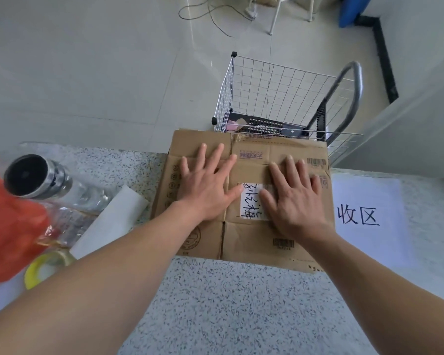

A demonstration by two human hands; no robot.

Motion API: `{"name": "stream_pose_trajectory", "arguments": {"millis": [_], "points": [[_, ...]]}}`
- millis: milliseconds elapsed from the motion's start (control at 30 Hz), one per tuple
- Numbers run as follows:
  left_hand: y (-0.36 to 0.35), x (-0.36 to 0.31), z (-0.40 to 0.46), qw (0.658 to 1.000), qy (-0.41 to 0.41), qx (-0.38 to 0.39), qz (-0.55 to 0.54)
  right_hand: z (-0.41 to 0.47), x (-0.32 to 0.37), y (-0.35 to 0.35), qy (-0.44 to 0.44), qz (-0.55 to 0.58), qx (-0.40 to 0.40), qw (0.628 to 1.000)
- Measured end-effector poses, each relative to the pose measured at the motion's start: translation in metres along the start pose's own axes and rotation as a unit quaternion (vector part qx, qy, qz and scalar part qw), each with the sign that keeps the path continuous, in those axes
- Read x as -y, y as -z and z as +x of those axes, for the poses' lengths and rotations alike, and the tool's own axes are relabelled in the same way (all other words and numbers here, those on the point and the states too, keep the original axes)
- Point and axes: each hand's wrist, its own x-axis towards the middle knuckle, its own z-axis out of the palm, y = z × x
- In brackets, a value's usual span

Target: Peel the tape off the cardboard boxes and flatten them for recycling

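Pressing flattened cardboard box (251, 234), both hands

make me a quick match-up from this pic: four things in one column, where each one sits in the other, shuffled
Things:
1. flattened cardboard box
2. yellow tape roll
3. wire basket
4. white paper sign

Places:
A. on the floor beyond the counter edge
B. under both flat hands
C. right of the box on the counter
D. near the counter's left edge, by the orange bag

Pairs: 1-B, 2-D, 3-A, 4-C
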Motion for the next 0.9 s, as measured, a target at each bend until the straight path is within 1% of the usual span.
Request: {"name": "stream_pose_trajectory", "arguments": {"millis": [133, 267, 400, 467, 533, 600, 667, 767, 800, 900], "points": [[-0.003, 0.000, 0.002, 1.000, -0.001, -0.016, -0.001, 0.002, -0.001, -0.004, -0.005, 0.006, -0.008, 1.000], [-0.004, -0.001, 0.002, 1.000, 0.004, -0.014, -0.003, 0.001, -0.001, -0.005, -0.006, 0.008, -0.012, 1.000], [0.004, -0.004, -0.002, 1.000, 0.004, -0.018, -0.006, -0.001, 0.000, -0.001, -0.002, 0.018, -0.005, 1.000], [0.011, -0.008, -0.009, 0.999, 0.003, -0.032, -0.007, -0.003, 0.001, 0.005, -0.006, 0.018, -0.008, 1.000], [0.012, -0.014, -0.021, 0.999, 0.000, -0.040, -0.006, -0.010, 0.004, 0.010, -0.010, 0.024, -0.040, 0.999], [0.009, -0.018, -0.032, 1.000, 0.001, -0.020, 0.003, -0.017, 0.007, 0.013, -0.003, 0.018, -0.072, 0.997], [0.006, -0.017, -0.036, 1.000, 0.006, 0.013, 0.005, -0.020, 0.008, 0.014, 0.009, 0.008, -0.056, 0.998], [0.011, -0.018, -0.034, 0.999, 0.012, 0.042, 0.013, -0.024, 0.000, 0.012, 0.028, -0.006, 0.006, 1.000], [0.015, -0.021, -0.036, 0.999, 0.012, 0.048, 0.011, -0.028, -0.003, 0.014, 0.030, -0.001, 0.014, 0.999], [0.029, -0.031, -0.045, 1.000, 0.007, 0.019, 0.001, -0.047, -0.009, 0.023, 0.021, 0.035, -0.014, 0.999]]}}
